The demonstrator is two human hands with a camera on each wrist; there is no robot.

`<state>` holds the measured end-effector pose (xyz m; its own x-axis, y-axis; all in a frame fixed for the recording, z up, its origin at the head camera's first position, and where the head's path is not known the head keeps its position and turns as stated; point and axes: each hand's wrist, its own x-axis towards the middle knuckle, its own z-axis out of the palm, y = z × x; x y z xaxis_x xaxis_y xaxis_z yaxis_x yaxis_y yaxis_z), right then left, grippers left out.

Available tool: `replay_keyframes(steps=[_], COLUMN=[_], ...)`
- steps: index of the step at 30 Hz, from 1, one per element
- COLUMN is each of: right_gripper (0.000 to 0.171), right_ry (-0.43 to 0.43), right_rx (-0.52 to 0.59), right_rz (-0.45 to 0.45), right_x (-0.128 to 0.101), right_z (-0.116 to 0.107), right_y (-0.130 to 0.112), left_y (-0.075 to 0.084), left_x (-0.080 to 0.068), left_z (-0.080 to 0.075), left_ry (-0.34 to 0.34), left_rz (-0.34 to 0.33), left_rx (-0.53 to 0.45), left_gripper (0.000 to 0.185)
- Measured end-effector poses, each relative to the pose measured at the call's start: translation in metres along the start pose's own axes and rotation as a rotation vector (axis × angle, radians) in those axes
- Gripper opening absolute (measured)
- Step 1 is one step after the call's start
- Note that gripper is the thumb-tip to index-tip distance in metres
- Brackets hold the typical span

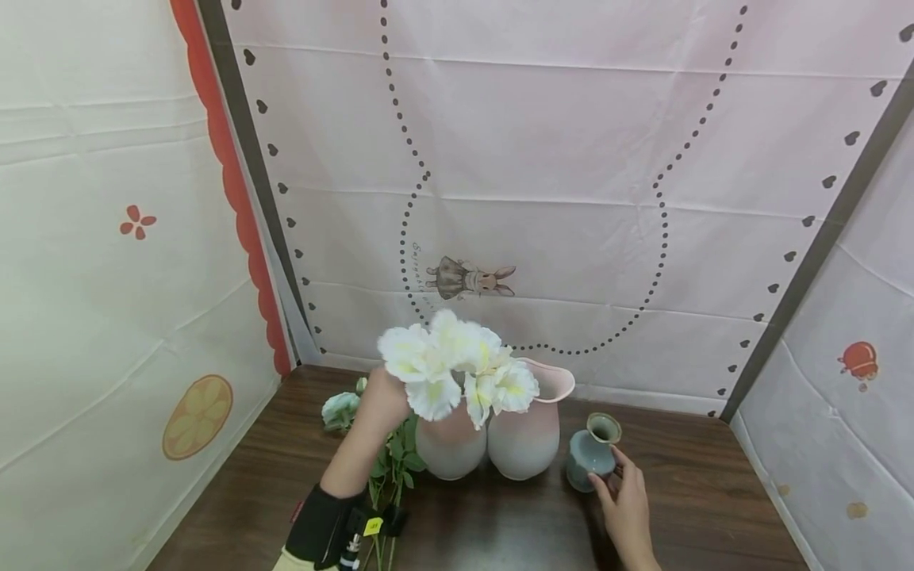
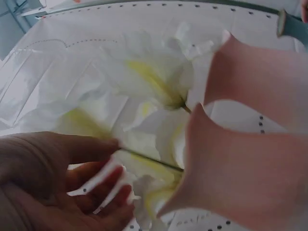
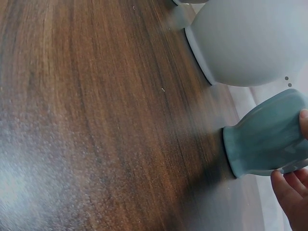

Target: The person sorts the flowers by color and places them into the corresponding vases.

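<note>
White flowers (image 1: 457,365) stand in the left of two round pink vases (image 1: 450,444) set side by side. My left hand (image 1: 382,400) is raised behind the blooms. In the left wrist view its thumb and loosely spread fingers (image 2: 120,192) touch the petals (image 2: 154,82) beside a thin stem. The second pink vase (image 1: 524,444) has a flared lip. A small teal vase (image 1: 591,456) stands to its right on the table. My right hand (image 1: 616,480) holds it between thumb and fingers; the right wrist view shows the fingertips (image 3: 288,187) on the teal vase (image 3: 267,137).
A pale green flower (image 1: 340,408) and leafy green stems (image 1: 393,468) lie on the dark wooden table (image 1: 236,492) left of the vases. Printed cloth walls close in the back and both sides. Bare tabletop (image 3: 96,120) lies in front of the vases.
</note>
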<state>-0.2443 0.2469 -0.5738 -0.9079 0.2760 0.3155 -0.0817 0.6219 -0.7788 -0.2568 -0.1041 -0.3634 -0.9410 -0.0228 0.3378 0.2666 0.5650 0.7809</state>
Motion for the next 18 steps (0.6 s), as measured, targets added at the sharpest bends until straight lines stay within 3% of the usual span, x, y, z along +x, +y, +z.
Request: replay_keyframes(steps=[4, 9, 18], right_gripper=[0.058, 0.059, 0.057], right_ry=[0.005, 0.020, 0.046], right_rx=[-0.003, 0.003, 0.002], right_rz=[-0.009, -0.023, -0.067], right_x=[0.000, 0.000, -0.002], right_z=[0.000, 0.001, 0.000], right_y=[0.001, 0.000, -0.002], left_y=[-0.010, -0.021, -0.028], left_x=[-0.001, -0.003, -0.007], left_z=[-0.004, -0.015, -0.027], left_ry=[-0.093, -0.104, -0.123], left_rz=[-0.018, -0.036, -0.086], left_rx=[0.105, 0.129, 0.056], left_gripper=[0.054, 0.061, 0.060])
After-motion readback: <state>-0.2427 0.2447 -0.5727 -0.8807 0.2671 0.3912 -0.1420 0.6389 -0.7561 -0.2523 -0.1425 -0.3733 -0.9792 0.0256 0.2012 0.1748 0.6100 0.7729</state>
